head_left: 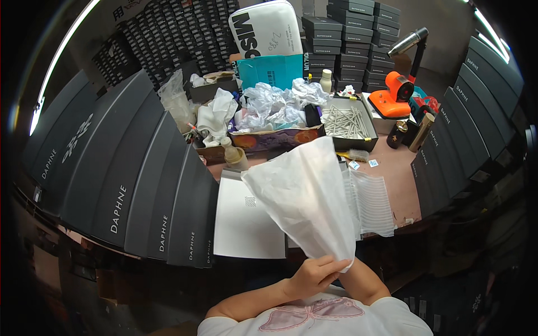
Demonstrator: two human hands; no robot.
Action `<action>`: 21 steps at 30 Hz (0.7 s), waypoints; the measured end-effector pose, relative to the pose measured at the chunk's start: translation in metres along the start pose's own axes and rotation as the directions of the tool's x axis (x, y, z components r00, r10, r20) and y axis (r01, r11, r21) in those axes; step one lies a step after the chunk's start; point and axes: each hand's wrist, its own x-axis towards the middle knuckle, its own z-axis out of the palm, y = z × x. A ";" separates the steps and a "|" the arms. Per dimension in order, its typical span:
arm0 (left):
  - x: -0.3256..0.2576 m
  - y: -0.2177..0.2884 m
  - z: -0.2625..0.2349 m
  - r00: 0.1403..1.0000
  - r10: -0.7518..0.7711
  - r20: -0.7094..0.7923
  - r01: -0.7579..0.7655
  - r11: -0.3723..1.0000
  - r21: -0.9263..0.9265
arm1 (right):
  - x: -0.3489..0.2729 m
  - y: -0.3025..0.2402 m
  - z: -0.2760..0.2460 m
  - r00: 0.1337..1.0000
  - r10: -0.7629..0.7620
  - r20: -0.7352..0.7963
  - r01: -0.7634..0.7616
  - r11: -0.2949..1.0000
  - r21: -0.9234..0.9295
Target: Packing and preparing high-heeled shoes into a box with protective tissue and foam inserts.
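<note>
A thin white cloth-like bag rises in front of me, broad at its top and narrowing toward my body. With bent fingers, my left hand pinches its lower edge. My right forearm runs up to that same end and disappears at the bag, so the right hand is hidden inside or behind it. A faint warm tint shows through the fabric; what causes it I cannot make out. Left of the bag lies a white box panel with a small printed patch. A clear ribbed plastic sheet lies on the right.
Dark shoe boxes stand along the left; more boxes stack on the right. Behind are crumpled white paper, a tray of white sticks, a brush, a bottle and an orange device.
</note>
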 end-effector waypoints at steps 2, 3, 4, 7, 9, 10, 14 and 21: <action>-0.002 -0.003 0.003 1.000 -0.006 0.015 0.006 1.000 0.011 | 0.001 -0.008 0.000 0.999 -0.042 -0.007 0.042 0.999 -0.015; -0.002 -0.002 0.009 0.999 0.004 0.044 -0.007 0.998 0.064 | 0.004 -0.008 0.001 0.999 -0.049 -0.009 0.049 0.998 -0.029; -0.002 -0.002 0.013 0.997 0.013 0.074 -0.021 0.993 0.116 | 0.008 -0.006 0.002 0.999 -0.045 -0.011 0.045 0.998 -0.051; -0.010 -0.006 0.006 0.974 -0.017 0.227 -0.024 0.984 0.178 | 0.007 0.009 0.003 1.000 -0.011 -0.021 0.008 0.994 -0.106; -0.010 -0.001 -0.017 0.971 -0.019 0.240 -0.017 0.989 0.148 | 0.002 0.003 0.005 0.999 -0.044 -0.007 0.043 0.993 -0.113; -0.014 -0.005 -0.026 0.998 -0.012 0.058 -0.001 0.976 0.216 | -0.003 -0.006 -0.003 0.997 -0.068 -0.042 0.062 0.989 -0.136; -0.011 -0.050 -0.067 0.538 -0.751 -0.383 0.322 0.603 -0.730 | 0.002 -0.003 0.013 0.995 -0.094 0.037 0.100 0.966 -0.238; -0.003 -0.079 -0.095 0.431 -0.846 -0.314 0.239 0.443 -0.864 | -0.034 -0.002 -0.011 0.992 -0.037 0.124 0.075 0.947 -0.314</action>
